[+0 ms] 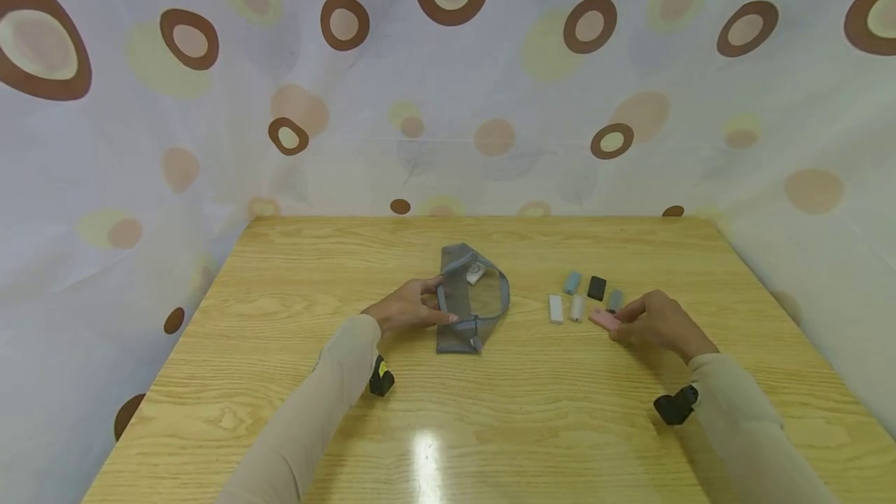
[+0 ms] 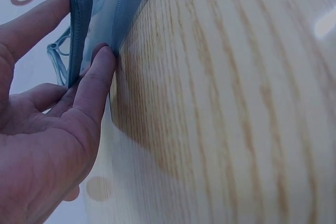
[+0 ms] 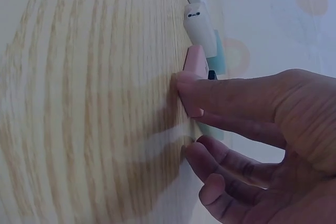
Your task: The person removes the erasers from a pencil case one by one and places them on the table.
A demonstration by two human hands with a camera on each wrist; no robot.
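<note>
A grey-blue mesh bag (image 1: 458,337) with a zip edge lies on the table, its mouth spread apart. My left hand (image 1: 409,307) holds it by the edge, thumb and fingers at the rim in the left wrist view. Inside the bag, a small white piece with a round mark (image 1: 476,272) shows. My right hand (image 1: 658,323) pinches a small pink block (image 1: 603,320) between thumb and forefinger, low over the table. In the right wrist view, the thumb covers part of the pink block (image 3: 195,62), and the other fingers curl loosely below.
Beside the pink block lie a white block (image 1: 556,309), a whitish piece with a small face drawn on it (image 3: 199,30), a light-blue piece (image 1: 572,282), a black piece (image 1: 597,288) and a grey-blue piece (image 1: 614,301). A patterned curtain (image 1: 448,99) hangs behind the wooden table (image 1: 294,255).
</note>
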